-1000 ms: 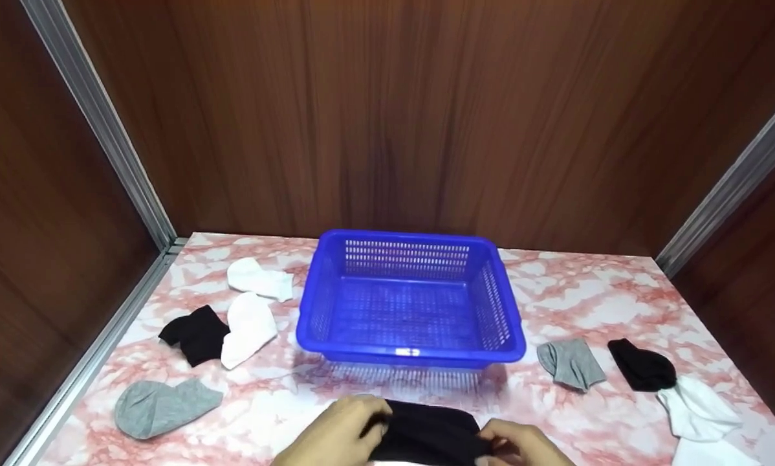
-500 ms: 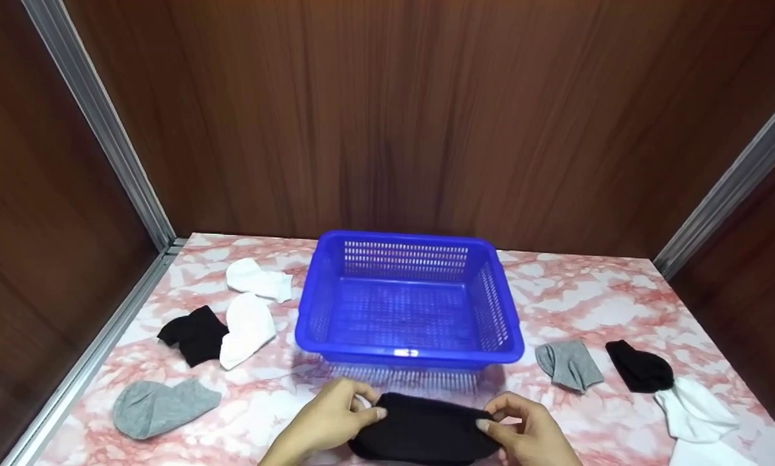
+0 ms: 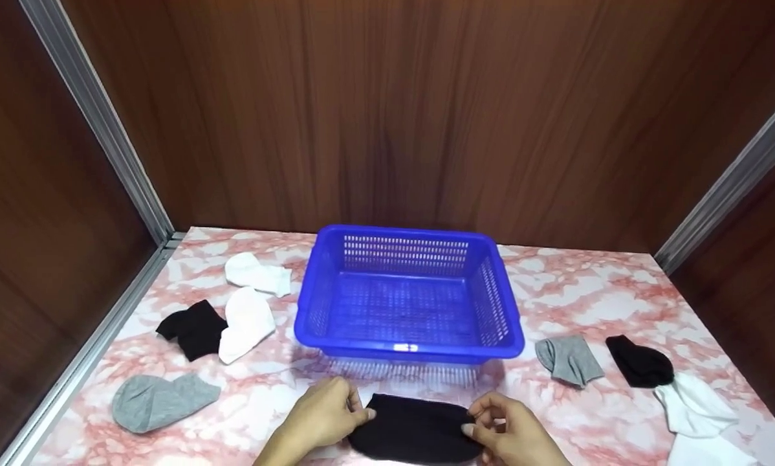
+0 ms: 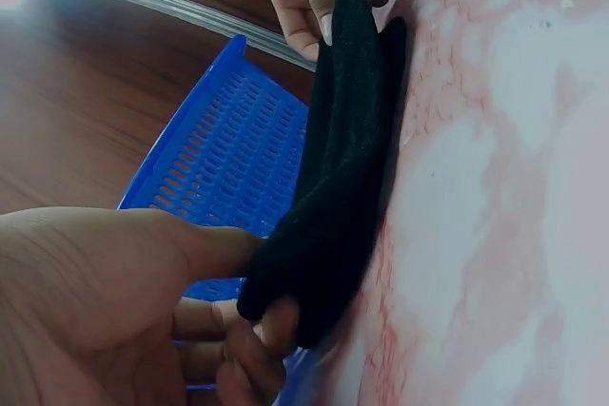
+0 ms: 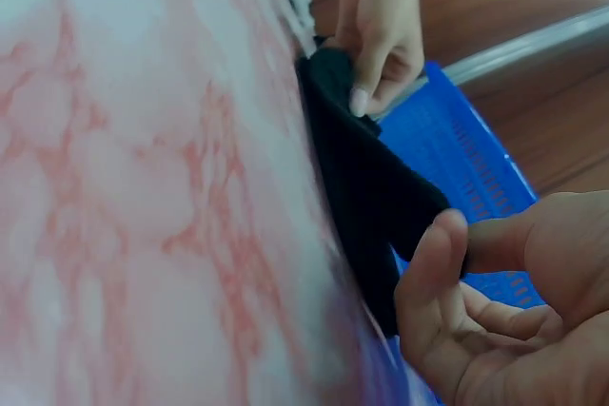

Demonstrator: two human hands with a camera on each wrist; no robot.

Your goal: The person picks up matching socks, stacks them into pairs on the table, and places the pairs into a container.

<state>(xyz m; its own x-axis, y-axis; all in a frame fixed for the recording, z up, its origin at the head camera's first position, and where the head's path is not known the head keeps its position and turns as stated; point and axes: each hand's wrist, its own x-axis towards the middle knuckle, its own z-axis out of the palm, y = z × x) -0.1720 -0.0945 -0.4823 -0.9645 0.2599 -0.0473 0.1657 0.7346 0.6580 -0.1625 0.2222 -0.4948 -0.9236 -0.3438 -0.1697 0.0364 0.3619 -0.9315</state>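
A black sock (image 3: 420,430) lies spread sideways near the front of the table, in front of the blue basket. My left hand (image 3: 326,414) pinches its left end between thumb and fingers. At the opposite end, my right hand (image 3: 513,430) pinches the sock's right edge in the same way. Seen from the left wrist, the black sock (image 4: 333,168) shows more than one layer of cloth, with a fold along its length. In the right wrist view the thumb and fingertips (image 5: 442,235) of my right hand grip one raised layer, while another hangs below.
Behind the hands stands a blue perforated basket (image 3: 403,353) with nothing in it. White socks (image 3: 245,323), a black sock (image 3: 196,330) and a grey sock (image 3: 161,401) lie left. To the right are a grey sock (image 3: 570,361), a black sock (image 3: 640,362) and white socks (image 3: 698,408).
Both hands have shifted their hold to the ends of the black sock and it is now spread flatter. Over the last half second hands and sock have moved slightly left.
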